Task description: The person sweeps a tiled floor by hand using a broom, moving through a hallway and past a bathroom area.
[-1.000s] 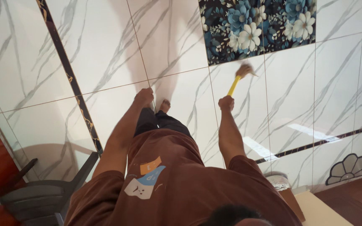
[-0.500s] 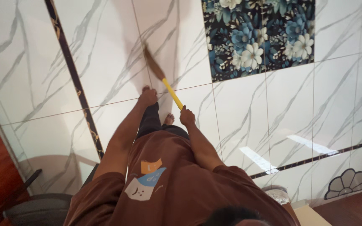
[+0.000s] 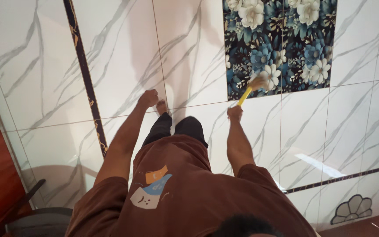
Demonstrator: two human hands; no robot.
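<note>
Change: your right hand [image 3: 234,113] has swung back out to the right since half a second ago, when it sat near your left hand with the broom slanting up and left across the tile joint; now the broom [image 3: 252,88] slants up and right, much as it did a second ago. Your left hand has hardly moved.
Right hand: closed around the lower end of the yellow handle, arm stretched straight forward.
Left hand: your left hand [image 3: 148,98] is curled into a loose fist, holding nothing that shows, just beside your bare foot [image 3: 161,106].
Broom position: it runs from your right fist up and to the right, its head resting at the lower edge of the floral tile panel [image 3: 281,44].
Broom look: a short bright yellow handle ending in a pale tan, bristly head, which is blurred.
Floor: glossy white marble-look tiles [image 3: 119,57] with grey veins, crossed by a dark strip with gold marks [image 3: 84,70].
Edges: a dark chair [image 3: 31,219] lies at the lower left, a fan-shaped tile motif [image 3: 352,210] at the lower right.
</note>
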